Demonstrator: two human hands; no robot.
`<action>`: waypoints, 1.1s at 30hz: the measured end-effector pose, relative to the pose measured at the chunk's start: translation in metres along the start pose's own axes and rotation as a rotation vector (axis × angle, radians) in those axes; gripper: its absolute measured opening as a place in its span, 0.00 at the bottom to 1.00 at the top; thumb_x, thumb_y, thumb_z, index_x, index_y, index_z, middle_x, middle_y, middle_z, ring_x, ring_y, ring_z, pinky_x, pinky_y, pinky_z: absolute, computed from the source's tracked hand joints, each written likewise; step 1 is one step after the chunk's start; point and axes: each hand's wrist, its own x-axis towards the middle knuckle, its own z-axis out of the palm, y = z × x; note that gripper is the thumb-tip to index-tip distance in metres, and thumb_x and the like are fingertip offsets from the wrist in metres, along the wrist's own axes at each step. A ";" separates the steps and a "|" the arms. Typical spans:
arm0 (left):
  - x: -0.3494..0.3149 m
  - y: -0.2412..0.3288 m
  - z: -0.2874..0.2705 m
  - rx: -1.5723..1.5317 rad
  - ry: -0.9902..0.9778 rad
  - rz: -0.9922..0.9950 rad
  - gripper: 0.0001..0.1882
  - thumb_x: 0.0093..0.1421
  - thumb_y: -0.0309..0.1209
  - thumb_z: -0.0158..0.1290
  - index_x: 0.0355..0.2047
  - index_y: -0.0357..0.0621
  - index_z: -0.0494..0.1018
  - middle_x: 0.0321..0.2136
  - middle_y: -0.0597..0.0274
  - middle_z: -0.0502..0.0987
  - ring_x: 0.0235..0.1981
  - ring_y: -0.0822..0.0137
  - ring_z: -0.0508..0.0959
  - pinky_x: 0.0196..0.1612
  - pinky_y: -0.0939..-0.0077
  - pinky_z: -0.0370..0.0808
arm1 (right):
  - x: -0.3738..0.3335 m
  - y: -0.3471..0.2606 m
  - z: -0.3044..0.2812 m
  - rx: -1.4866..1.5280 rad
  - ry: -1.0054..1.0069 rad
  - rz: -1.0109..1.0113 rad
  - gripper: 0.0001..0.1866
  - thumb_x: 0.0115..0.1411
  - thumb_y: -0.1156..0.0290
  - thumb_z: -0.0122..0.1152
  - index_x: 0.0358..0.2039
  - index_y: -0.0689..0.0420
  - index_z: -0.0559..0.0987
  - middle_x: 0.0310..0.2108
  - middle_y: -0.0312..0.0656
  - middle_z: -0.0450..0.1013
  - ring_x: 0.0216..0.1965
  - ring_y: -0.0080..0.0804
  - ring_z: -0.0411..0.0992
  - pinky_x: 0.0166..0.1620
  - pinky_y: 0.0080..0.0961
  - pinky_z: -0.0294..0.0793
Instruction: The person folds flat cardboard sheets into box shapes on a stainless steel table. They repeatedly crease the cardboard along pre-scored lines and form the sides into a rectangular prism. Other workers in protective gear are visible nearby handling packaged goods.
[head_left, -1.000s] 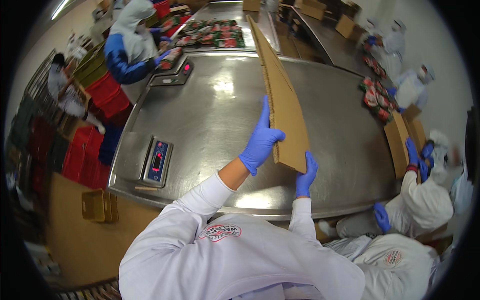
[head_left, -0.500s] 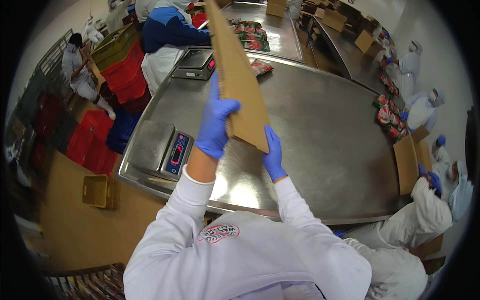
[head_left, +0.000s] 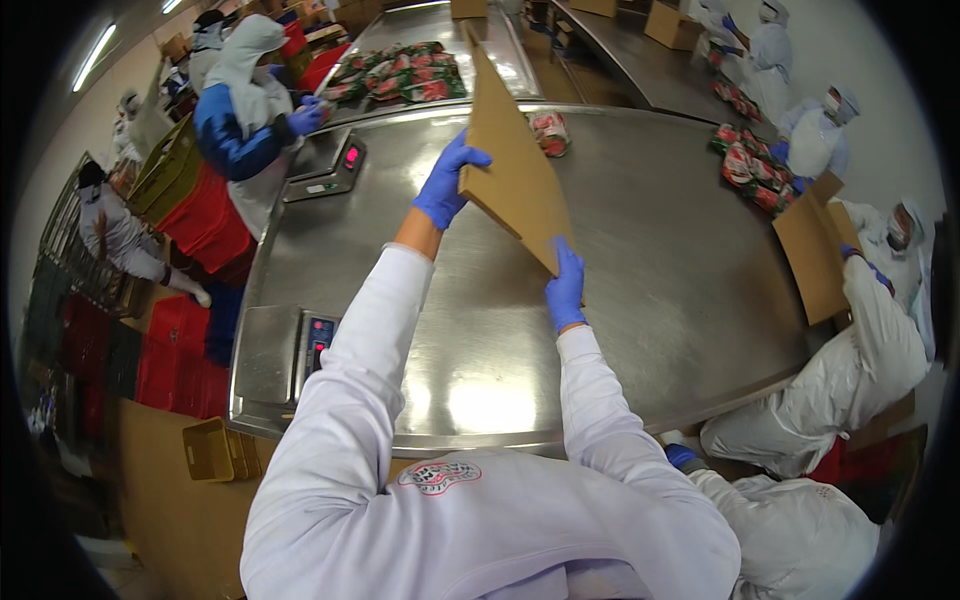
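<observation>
A flat, folded cardboard box (head_left: 515,165) is held up on a slant over the steel table (head_left: 670,270). My left hand (head_left: 448,182), in a blue glove, is closed on its left edge with the thumb across the near face. Gripping the lower right corner is my right hand (head_left: 566,285), also gloved in blue. Just beyond the cardboard lies a red-and-white packet (head_left: 549,133). A scale with a lit red display (head_left: 318,340) stands left of my left forearm, partly hidden by my sleeve.
Another scale (head_left: 326,165) sits at the table's far left, near a person in a blue-and-white jacket (head_left: 238,130). Red packets (head_left: 395,75) are piled on the table behind. To the right, people in white work beside an open carton (head_left: 806,255) and more packets (head_left: 752,170). Red crates (head_left: 180,355) stand on the left.
My hands have moved the folded box away from me and slightly right, and more of its face shows. The view has shifted, and the person in the blue-and-white jacket now shows more fully.
</observation>
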 end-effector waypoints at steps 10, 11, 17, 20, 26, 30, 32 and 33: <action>0.000 -0.125 0.120 -0.483 -0.036 -0.283 0.33 0.44 0.23 0.47 0.56 0.36 0.64 0.42 0.56 0.73 0.41 0.64 0.74 0.46 0.74 0.74 | -0.066 0.076 -0.142 -0.376 0.387 0.132 0.33 0.47 0.90 0.45 0.57 0.62 0.69 0.55 0.52 0.69 0.55 0.50 0.65 0.60 0.38 0.61; -0.004 -0.123 0.135 -0.441 -0.098 -0.232 0.34 0.44 0.23 0.48 0.57 0.36 0.63 0.44 0.55 0.72 0.42 0.64 0.73 0.47 0.74 0.73 | -0.074 0.076 -0.154 -0.386 0.391 0.137 0.32 0.48 0.90 0.46 0.57 0.62 0.69 0.54 0.52 0.69 0.55 0.50 0.66 0.60 0.38 0.61; -0.052 -0.080 0.206 -0.142 -0.139 -0.029 0.44 0.43 0.23 0.48 0.65 0.36 0.52 0.48 0.59 0.69 0.42 0.70 0.70 0.47 0.81 0.69 | -0.087 0.051 -0.173 -0.140 0.369 0.108 0.30 0.53 0.87 0.49 0.59 0.61 0.68 0.54 0.52 0.69 0.55 0.48 0.66 0.57 0.38 0.63; -0.070 -0.040 0.214 0.031 -0.109 0.028 0.49 0.42 0.23 0.49 0.68 0.37 0.46 0.50 0.59 0.68 0.42 0.70 0.68 0.47 0.83 0.67 | -0.085 0.018 -0.154 -0.200 0.313 0.013 0.29 0.55 0.86 0.49 0.60 0.60 0.66 0.55 0.51 0.68 0.56 0.48 0.65 0.57 0.38 0.63; -0.126 0.053 0.205 0.266 0.011 0.179 0.51 0.41 0.23 0.51 0.68 0.37 0.43 0.50 0.58 0.68 0.42 0.71 0.68 0.48 0.82 0.67 | -0.063 -0.064 -0.099 -0.010 0.222 -0.130 0.29 0.56 0.80 0.54 0.61 0.61 0.65 0.55 0.53 0.66 0.54 0.51 0.65 0.57 0.38 0.63; -0.170 0.105 0.192 0.219 0.099 0.216 0.51 0.41 0.22 0.51 0.68 0.36 0.46 0.53 0.55 0.68 0.45 0.71 0.70 0.49 0.81 0.68 | -0.045 -0.113 -0.059 0.311 0.151 -0.089 0.31 0.56 0.77 0.58 0.61 0.61 0.65 0.54 0.53 0.67 0.53 0.50 0.65 0.56 0.38 0.64; -0.184 0.123 0.180 0.185 0.148 0.278 0.50 0.40 0.22 0.51 0.67 0.36 0.47 0.55 0.54 0.67 0.47 0.70 0.70 0.51 0.80 0.69 | -0.039 -0.136 -0.040 0.223 0.171 -0.200 0.31 0.55 0.76 0.59 0.61 0.61 0.65 0.53 0.52 0.67 0.52 0.49 0.65 0.55 0.37 0.65; -0.188 0.129 0.173 0.181 0.171 0.313 0.49 0.40 0.22 0.51 0.67 0.36 0.48 0.55 0.54 0.67 0.49 0.70 0.71 0.51 0.79 0.69 | -0.039 -0.145 -0.031 0.204 0.175 -0.233 0.31 0.55 0.75 0.60 0.61 0.61 0.65 0.53 0.52 0.68 0.52 0.49 0.65 0.55 0.37 0.65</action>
